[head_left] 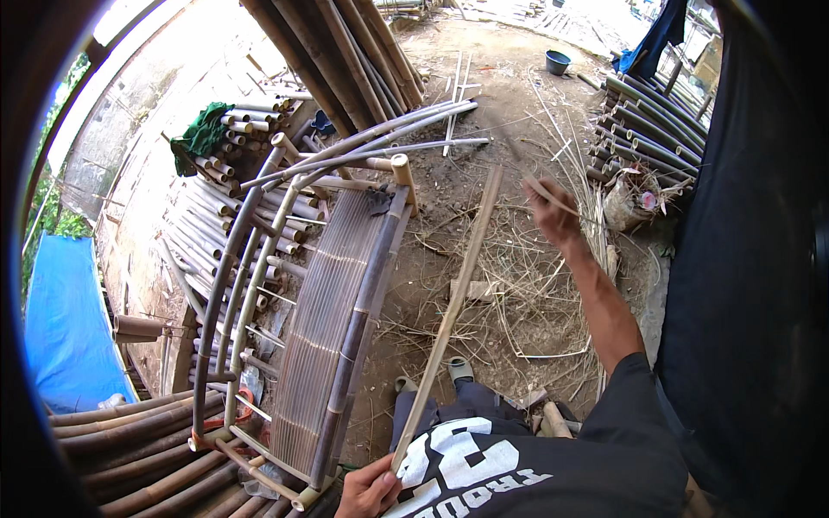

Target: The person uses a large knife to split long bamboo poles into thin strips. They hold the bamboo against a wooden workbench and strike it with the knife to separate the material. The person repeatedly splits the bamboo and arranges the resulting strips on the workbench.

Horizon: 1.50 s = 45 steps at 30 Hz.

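Left hand (371,488) closed around the near end of a split bamboo strip (459,302), which slants up and away beside the slatted bamboo bench (315,332); right hand (554,216) closed on a wooden handle (557,199), probably a knife's, though the blade is blurred. Splitting looks complete; trimming appears unfinished, its remaining extent unclear. Bamboo shavings (531,319) litter the ground (423,220).

Strip (458,293): looks like split bamboo, pale, matt along its length. Bench (324,319): bamboo; slatted seat ribbed, faint sheen; rail (352,337) along right edge smooth, glossier. Poles (414,149) over bench's far edge: smooth bamboo, slight shine. Scrap (378,203) near far right corner: dark, matt, crumpled; material unclear. Shirt (604,466): matt black cloth. Ground (423,276): rough, dry earth.
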Available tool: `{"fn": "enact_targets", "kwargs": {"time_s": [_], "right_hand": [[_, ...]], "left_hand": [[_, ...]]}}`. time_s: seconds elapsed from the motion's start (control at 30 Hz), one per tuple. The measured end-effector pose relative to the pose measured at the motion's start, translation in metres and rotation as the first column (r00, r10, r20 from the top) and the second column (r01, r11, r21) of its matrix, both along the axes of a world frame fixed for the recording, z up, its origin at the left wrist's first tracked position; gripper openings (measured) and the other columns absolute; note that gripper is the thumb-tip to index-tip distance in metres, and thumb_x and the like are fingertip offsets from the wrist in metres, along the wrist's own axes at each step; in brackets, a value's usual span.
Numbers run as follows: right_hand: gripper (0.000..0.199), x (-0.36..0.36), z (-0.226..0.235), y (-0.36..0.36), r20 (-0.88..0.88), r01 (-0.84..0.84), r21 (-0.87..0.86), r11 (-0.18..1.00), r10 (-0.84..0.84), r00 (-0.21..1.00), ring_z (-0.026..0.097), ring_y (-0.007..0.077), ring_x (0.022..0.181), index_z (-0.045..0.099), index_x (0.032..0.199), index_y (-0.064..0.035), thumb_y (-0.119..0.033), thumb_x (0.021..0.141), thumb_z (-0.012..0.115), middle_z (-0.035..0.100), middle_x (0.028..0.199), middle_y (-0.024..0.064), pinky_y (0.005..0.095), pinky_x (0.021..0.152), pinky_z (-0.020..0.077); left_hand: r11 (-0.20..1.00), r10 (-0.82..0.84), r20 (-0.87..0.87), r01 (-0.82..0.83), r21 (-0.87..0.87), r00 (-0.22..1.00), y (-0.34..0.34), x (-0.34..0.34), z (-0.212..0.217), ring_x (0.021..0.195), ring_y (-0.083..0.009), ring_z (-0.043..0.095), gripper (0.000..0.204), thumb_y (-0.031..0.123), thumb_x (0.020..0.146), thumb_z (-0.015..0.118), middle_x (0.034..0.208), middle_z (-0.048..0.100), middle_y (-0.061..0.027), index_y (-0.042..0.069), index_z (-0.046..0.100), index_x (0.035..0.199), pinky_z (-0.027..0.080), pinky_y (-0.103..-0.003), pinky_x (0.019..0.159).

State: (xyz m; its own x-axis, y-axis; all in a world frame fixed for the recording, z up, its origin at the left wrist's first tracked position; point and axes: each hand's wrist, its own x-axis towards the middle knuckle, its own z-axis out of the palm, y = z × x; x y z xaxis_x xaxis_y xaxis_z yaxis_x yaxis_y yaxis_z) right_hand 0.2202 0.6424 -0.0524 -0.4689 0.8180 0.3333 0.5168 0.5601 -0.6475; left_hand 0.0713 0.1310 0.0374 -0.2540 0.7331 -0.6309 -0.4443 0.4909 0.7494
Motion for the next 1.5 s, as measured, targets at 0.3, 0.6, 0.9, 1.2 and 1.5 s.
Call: {"fn": "enact_targets", "kwargs": {"time_s": [0.3, 0.6, 0.9, 1.2, 1.5], "right_hand": [[0.064, -0.098, -0.006, -0.118, 0.221, -0.408, 0.282, 0.868, 0.355, 0.908, 0.043, 0.0111, 0.039, 0.048, 0.074, -0.0117, -0.070, 0.094, 0.031, 0.050, 0.056, 0.0025, 0.0301, 0.032, 0.0418], [0.048, -0.163, -0.028, -0.031, 0.066, 0.074, 0.277, 0.958, -0.096, 0.993, 0.064, 0.0259, 0.059, 0.065, 0.092, -0.0045, -0.048, 0.099, 0.046, 0.065, 0.066, 0.0076, 0.0404, 0.053, 0.0499], [0.049, -0.310, 0.006, -0.136, -0.585, -0.308, -0.722, 0.620, -0.309, 0.750, 0.046, 0.0070, 0.048, 0.058, 0.112, -0.0033, -0.048, 0.093, 0.061, 0.052, 0.073, -0.0006, 0.0210, 0.043, 0.0397], [0.022, -0.398, -0.091, -0.083, -0.388, -0.098, -0.780, 0.618, -0.355, 0.850, 0.043, 0.0072, 0.050, 0.057, 0.088, -0.0080, -0.025, 0.090, 0.072, 0.048, 0.068, -0.0021, 0.0211, 0.043, 0.0387], [0.026, -0.559, -0.301, -0.042, 0.020, 0.038, -0.477, 0.878, -0.033, 0.999, 0.054, 0.0133, 0.058, 0.059, 0.099, -0.0048, -0.017, 0.082, 0.074, 0.056, 0.076, 0.0024, 0.0306, 0.053, 0.0478]], "left_hand": [[0.981, -0.165, -0.700, 0.191, -0.042, 0.695, 0.015, -0.075, -0.029, 0.058, -0.0069, 0.053, 0.026, -0.003, 0.089, 0.052, 0.063, 0.055, -0.0027, -0.004, 0.064, 0.112, 0.045, -0.024, 0.055], [0.968, -0.242, -0.557, 0.235, -0.086, 0.794, -0.030, -0.199, -0.015, 0.063, -0.0099, 0.057, 0.025, 0.003, 0.091, 0.054, 0.071, 0.062, -0.0067, -0.004, 0.064, 0.114, 0.047, -0.026, 0.059], [0.975, -0.144, -0.834, 0.221, -0.028, 0.532, 0.009, -0.288, -0.077, 0.073, -0.0261, 0.063, 0.035, 0.024, 0.094, 0.058, 0.089, 0.059, -0.0077, 0.018, 0.057, 0.128, 0.052, -0.038, 0.061], [0.994, 0.044, -0.839, 0.063, 0.093, 0.543, 0.039, -0.326, -0.108, 0.070, -0.0294, 0.064, 0.035, 0.028, 0.092, 0.060, 0.082, 0.061, -0.0103, 0.014, 0.060, 0.124, 0.052, -0.040, 0.061], [0.817, -0.175, -0.438, -0.118, -0.564, 0.882, -0.072, -0.374, -0.177, 0.085, -0.0364, 0.065, 0.047, 0.050, 0.092, 0.053, 0.083, 0.067, -0.0170, 0.006, 0.070, 0.089, 0.050, -0.043, 0.073]]}}
